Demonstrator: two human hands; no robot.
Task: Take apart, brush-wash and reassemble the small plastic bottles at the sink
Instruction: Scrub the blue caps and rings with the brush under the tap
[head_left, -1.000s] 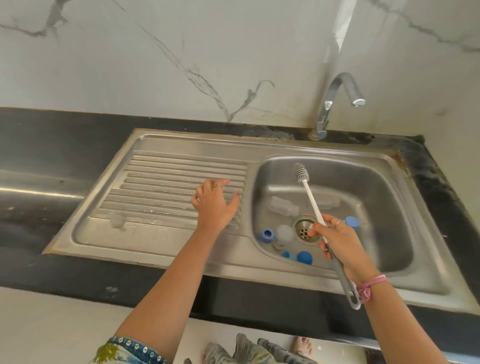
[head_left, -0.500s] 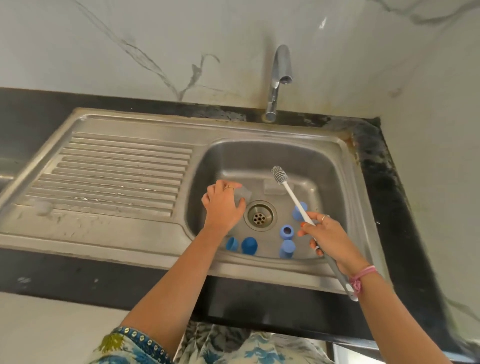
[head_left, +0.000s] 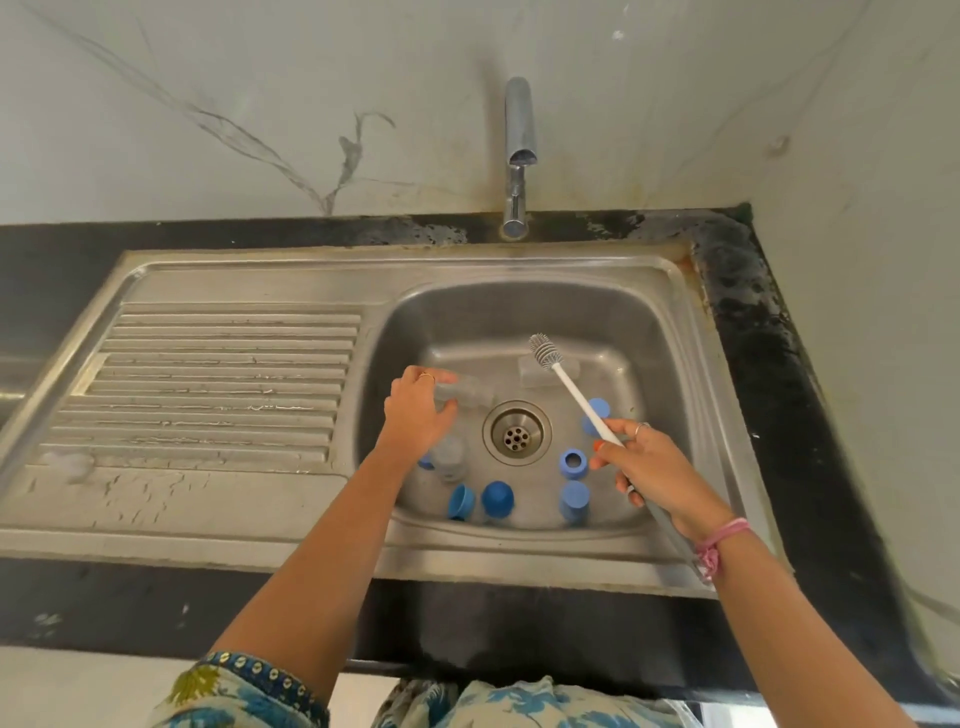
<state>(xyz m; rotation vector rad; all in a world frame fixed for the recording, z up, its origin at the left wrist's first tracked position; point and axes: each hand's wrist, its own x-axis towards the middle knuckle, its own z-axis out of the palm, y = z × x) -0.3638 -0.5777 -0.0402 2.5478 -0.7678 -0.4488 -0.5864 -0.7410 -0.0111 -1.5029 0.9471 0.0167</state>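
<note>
Draining board (head_left: 223, 364): the ribbed steel is lying to the left of the basin; a pale, blurred thing (head_left: 67, 462) is sitting at its near-left corner, perhaps a washed part set aside to drip, though it is too smeared to name.

Left hand (head_left: 418, 410): it is reaching down into the basin and curling its fingers round a clear bottle (head_left: 467, 392) lying on its side beside the drain; the grasp seems meant to lift the bottle up to meet the brush.

Second clear bottle (head_left: 449, 457): it is waiting just under the left wrist, touching or nearly touching a blue piece half hidden behind it.

Blue caps: two are resting together at the near wall (head_left: 460, 501) (head_left: 497, 498); a ring-shaped one (head_left: 573, 461) and another (head_left: 574, 501) are lying right of the drain (head_left: 516, 432); one more (head_left: 596, 413) is sitting behind the brush shaft; being apart from the bodies, they are suggesting that the taking-apart is done and the washing is under way.

Third clear piece (head_left: 545, 371): it is lying at the far side of the basin floor, partly behind the brush head.

Right hand (head_left: 652, 470): it is gripping the bottle brush (head_left: 574, 389) at mid-handle, bristles raised and angled toward the left hand, seemingly ready to enter a bottle's mouth.

Sink (head_left: 519, 270): the worn stainless rim is showing scratches and stains; no water is running from the tap (head_left: 519, 150).

Room: a black counter (head_left: 779, 364) is framing the sink; a pale veined wall (head_left: 260, 104) is rising behind.
</note>
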